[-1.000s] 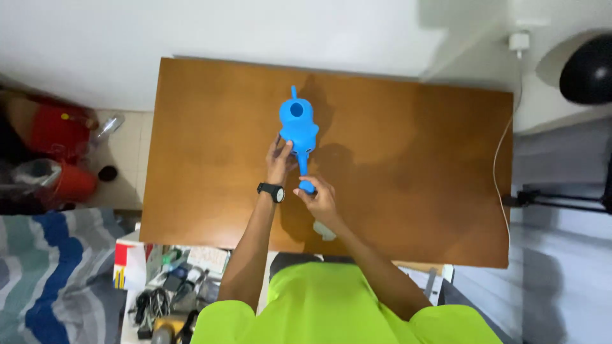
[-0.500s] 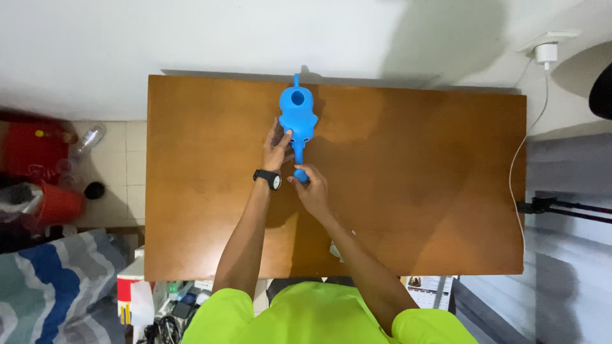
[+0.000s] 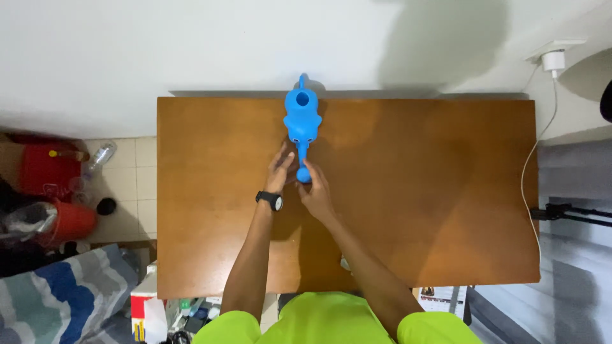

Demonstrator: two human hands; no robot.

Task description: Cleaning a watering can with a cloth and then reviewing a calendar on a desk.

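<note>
A blue elephant-shaped watering can (image 3: pixel 302 119) stands at the far edge of the brown wooden table (image 3: pixel 414 191), close to the white wall. Its long spout points back toward me and ends in a round tip (image 3: pixel 304 174). My right hand (image 3: pixel 315 191) pinches that tip with its fingertips. My left hand (image 3: pixel 280 169), with a black watch (image 3: pixel 270 200) on the wrist, lies just left of the spout. Its fingers are spread and hold nothing.
Red buckets (image 3: pixel 60 220) and a plastic bottle (image 3: pixel 100 156) stand on the tiled floor to the left. A striped blue blanket (image 3: pixel 51 299) lies at the lower left. A white charger (image 3: pixel 553 60) with a cable (image 3: pixel 528 172) hangs off the right edge. Small clutter (image 3: pixel 172 312) sits below the near edge.
The watering can has slid further away, up to the table's far edge. My left hand has come off the can's body and now rests beside the spout. My right hand stays at the spout tip.
</note>
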